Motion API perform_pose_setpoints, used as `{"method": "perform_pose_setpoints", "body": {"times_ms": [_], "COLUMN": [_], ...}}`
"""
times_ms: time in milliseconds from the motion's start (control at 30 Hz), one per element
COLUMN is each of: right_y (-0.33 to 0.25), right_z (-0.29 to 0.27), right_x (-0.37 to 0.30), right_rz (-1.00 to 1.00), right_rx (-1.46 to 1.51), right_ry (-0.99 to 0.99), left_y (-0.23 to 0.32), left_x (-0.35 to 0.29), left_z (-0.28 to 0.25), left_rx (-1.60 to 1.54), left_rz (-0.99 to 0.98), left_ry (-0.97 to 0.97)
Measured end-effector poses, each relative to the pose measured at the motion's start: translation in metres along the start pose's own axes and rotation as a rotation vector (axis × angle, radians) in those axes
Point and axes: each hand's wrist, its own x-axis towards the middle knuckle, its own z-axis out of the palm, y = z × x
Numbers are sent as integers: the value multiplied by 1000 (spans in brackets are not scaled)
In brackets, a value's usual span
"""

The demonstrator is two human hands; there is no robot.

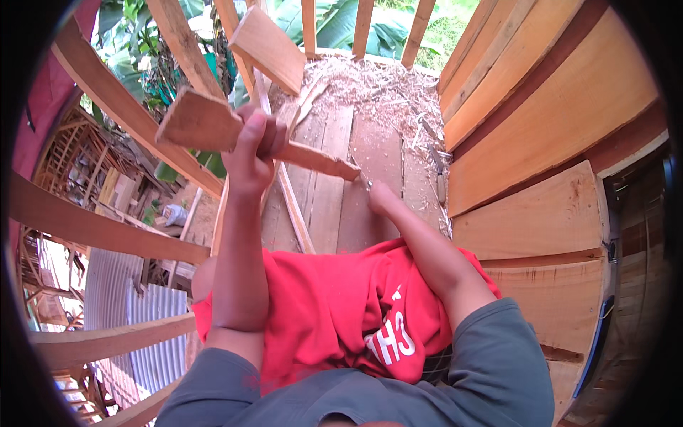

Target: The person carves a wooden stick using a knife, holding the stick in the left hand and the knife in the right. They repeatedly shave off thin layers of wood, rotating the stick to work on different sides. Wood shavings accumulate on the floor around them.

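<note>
Nearest the camera: the person's dark grey shirt [341, 398], short sleeves ending above both elbows. Next, red cloth [320, 306] with white lettering covers the lap, on the person's side of the wooden piece used here as landmark.

Landmark: wooden piece [313, 158], reddish-brown, one end broad and blocky, the rest a narrow shaft. It lies aslant beyond the lap, in front of the person; broad end far to the left, narrow end pointing right and slightly back toward the body. It appears to be held above the floor.

Left grip [255, 146]: clenched around the wooden piece where the broad end meets the shaft; thumb on the near side, fingers wrapped over.

Right grip [383, 198]: just beside the narrow tip of the wooden piece. A small shiny bit [369, 184] shows between the two. Fingers largely hidden; cannot tell whether this grip grasps a tool, the tip, or nothing.

Surroundings, relative to the wooden piece: plank floor [370, 146] beneath and beyond; pale shavings [370, 85] heaped at its far end; a flat board [270, 50] tilted beyond the broad end; a thin strip of wood [295, 210] on the near side, under the shaft's line; slatted railing [107, 210] to the left, corrugated sheets [156, 334] outside it; plank wall [562, 121] to the right.
</note>
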Motion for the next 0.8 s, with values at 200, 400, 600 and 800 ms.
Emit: {"method": "perform_pose_setpoints", "body": {"times_ms": [200, 400, 600, 800], "right_y": [-33, -1, 30, 37], "right_z": [-103, -111, -88, -69], "right_x": [-6, -16, 3, 14], "right_rz": [121, -49, -251, -176], "right_rx": [85, 202, 218, 75], "right_ry": [46, 75, -343, -307], "left_y": [-7, 49, 87, 108], "left_x": [-3, 4, -3, -6], "left_z": [1, 9, -2, -19], "left_rx": [95, 154, 293, 426], "left_rz": [40, 166, 288, 325], "left_ry": [-47, -120, 33, 47]}}
